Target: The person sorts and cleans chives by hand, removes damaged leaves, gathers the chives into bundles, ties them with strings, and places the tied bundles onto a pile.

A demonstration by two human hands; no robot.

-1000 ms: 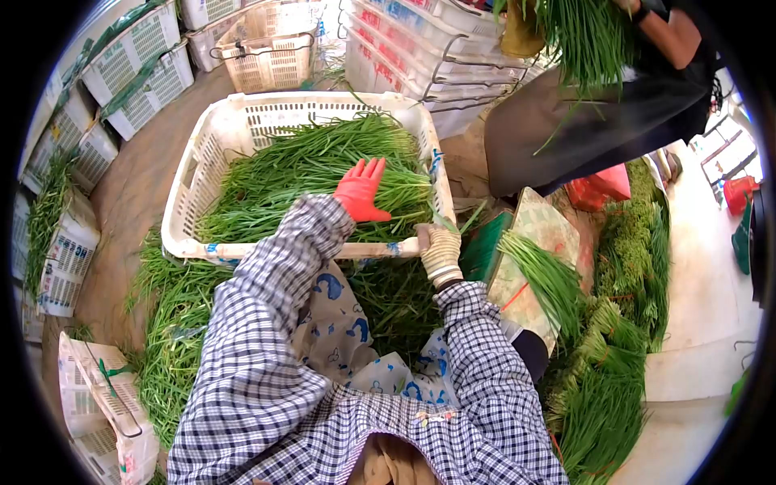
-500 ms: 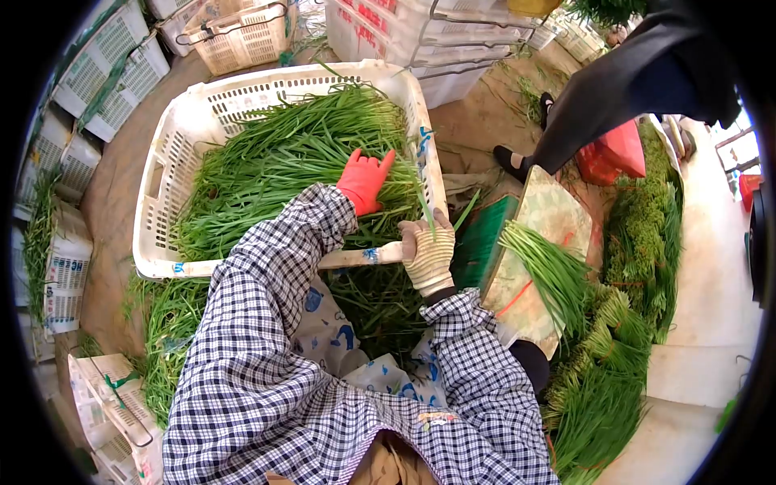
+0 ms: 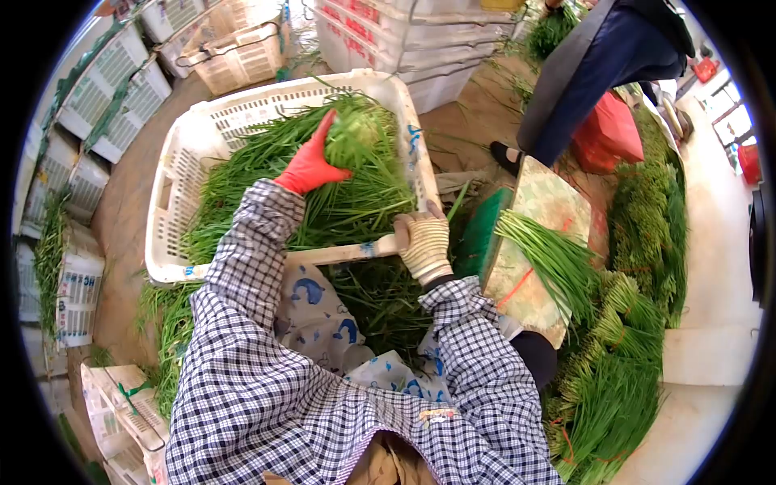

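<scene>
A white plastic crate (image 3: pixel 166 230) full of loose green chives (image 3: pixel 267 178) stands in front of me. My left hand (image 3: pixel 311 162), in a red glove, is curved around a bunch of chives (image 3: pixel 356 137) at the crate's right side. The bunch's pale ends are blurred, and some of my fingers are hidden by the greens. My right hand (image 3: pixel 424 242), in a cream striped glove with greyish fingertips, is closed on the crate's near right corner.
Right of the crate, a tied chive bundle (image 3: pixel 550 259) lies on a worn board (image 3: pixel 558 194) beside a green panel (image 3: pixel 481 234). More bundles (image 3: pixel 606 380) line the right. Stacked crates (image 3: pixel 396 40) stand behind. A person's leg (image 3: pixel 566 89) is near a red bag (image 3: pixel 606 137).
My left hand has moved left and up from resting spread on the chives, and now curves around a bunch. My right hand stays on the crate corner. The person behind has shifted left.
</scene>
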